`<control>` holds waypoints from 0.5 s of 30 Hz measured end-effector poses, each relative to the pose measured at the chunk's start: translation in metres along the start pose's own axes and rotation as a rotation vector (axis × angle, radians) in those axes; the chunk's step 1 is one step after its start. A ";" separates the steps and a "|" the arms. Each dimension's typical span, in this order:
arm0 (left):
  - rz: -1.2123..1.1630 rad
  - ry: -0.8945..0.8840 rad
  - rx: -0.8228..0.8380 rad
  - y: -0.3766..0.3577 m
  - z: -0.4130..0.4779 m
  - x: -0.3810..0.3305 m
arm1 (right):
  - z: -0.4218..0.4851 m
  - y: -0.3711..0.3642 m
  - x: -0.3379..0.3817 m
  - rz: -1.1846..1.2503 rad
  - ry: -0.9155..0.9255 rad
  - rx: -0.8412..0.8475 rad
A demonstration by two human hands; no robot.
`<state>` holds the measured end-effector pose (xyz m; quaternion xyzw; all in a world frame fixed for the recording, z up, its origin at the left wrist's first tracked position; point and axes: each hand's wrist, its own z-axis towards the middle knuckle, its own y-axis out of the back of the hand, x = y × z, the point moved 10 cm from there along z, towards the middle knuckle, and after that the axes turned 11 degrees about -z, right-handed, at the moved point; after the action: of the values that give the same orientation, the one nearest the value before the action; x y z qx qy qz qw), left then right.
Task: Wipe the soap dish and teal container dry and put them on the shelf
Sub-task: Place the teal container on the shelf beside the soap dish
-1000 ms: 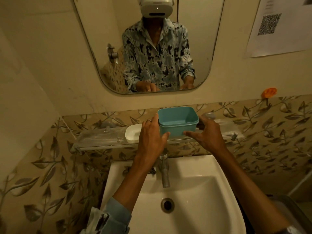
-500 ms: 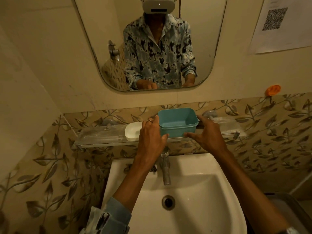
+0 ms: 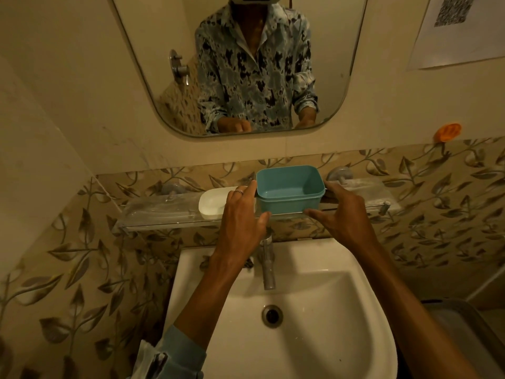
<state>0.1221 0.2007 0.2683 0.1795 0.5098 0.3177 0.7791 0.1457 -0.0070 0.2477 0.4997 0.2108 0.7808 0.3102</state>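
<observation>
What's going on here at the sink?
A person holds the teal container with both hands: the left hand grips its left side and the right hand its right side. The container is upright, empty, and appears to rest on the glass shelf above the sink. The white soap dish already lies on the shelf just to its left.

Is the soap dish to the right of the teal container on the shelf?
No: the soap dish lies on the shelf to the left of the teal container, not to its right.
</observation>
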 end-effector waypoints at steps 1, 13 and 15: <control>-0.013 -0.021 -0.038 0.006 -0.003 -0.002 | -0.002 0.002 0.002 -0.015 0.000 -0.012; 0.229 0.518 0.186 -0.038 -0.090 0.200 | -0.120 -0.015 -0.031 -0.103 0.001 -0.135; 0.228 0.555 0.223 -0.050 -0.089 0.223 | -0.140 -0.033 -0.042 -0.092 -0.063 -0.048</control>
<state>0.1190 0.3107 0.0493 0.2262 0.7113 0.3817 0.5452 0.0399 -0.0155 0.1416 0.5062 0.2050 0.7543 0.3643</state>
